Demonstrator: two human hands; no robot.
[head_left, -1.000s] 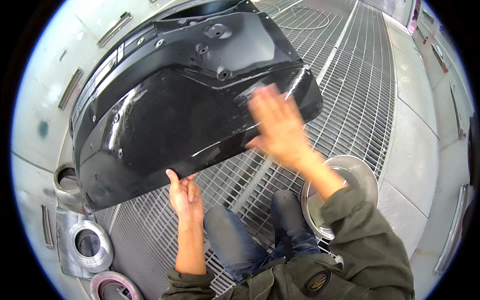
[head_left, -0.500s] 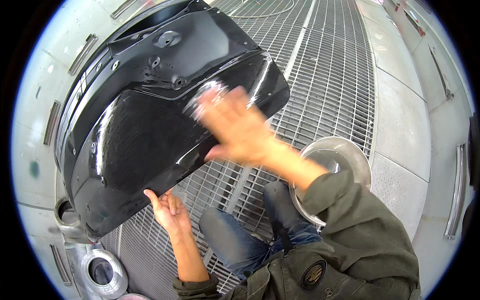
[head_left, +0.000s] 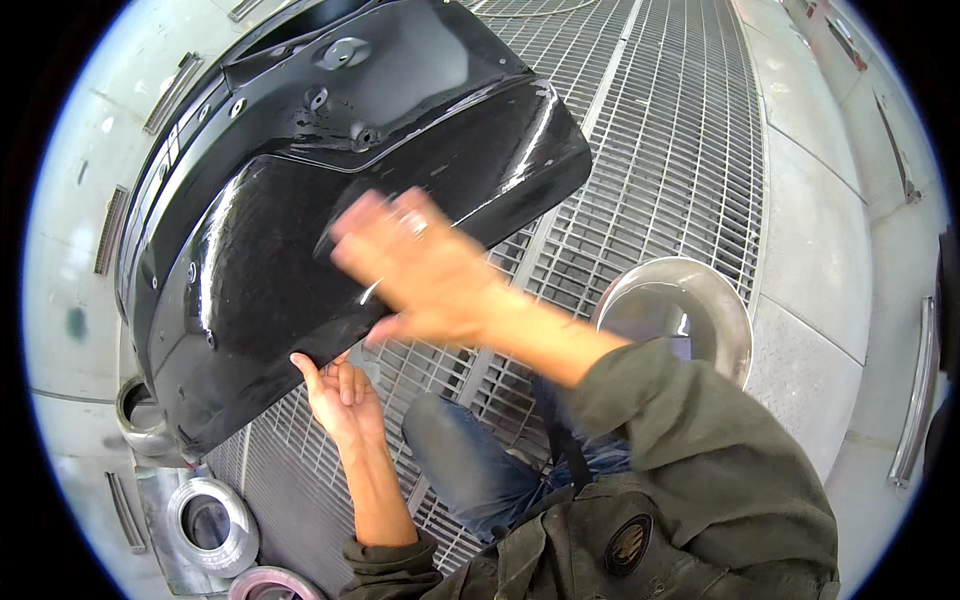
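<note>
A large glossy black moulded panel [head_left: 270, 280] with bolt holes fills the upper left of the view, its surface wet or streaked in places. My left hand [head_left: 345, 400] grips the lower edge, thumb on the edge and other fingers bent behind or below it. My right hand [head_left: 420, 270] lies across the middle of the panel, fingers stretched out and thumb apart, smeared by motion; whether anything is under the palm is hidden. To the right below the panel stands a steel bowl [head_left: 722, 310] of liquid, with a small pale rectangular object [head_left: 682, 346] in it, partly behind my right arm.
A metal grating [head_left: 660, 150] forms the floor, bordered by pale plates [head_left: 805, 330]. Silver rings [head_left: 225, 525] and a pinkish ring [head_left: 250, 585] lie at the lower left. Pale walls [head_left: 75, 250] with narrow metal fittings curve along both sides. My bent knee [head_left: 445, 450] is below the panel.
My right hand has swept left across the panel from its right part to the middle. The view shifted, and my left hand still grips the lower edge.
</note>
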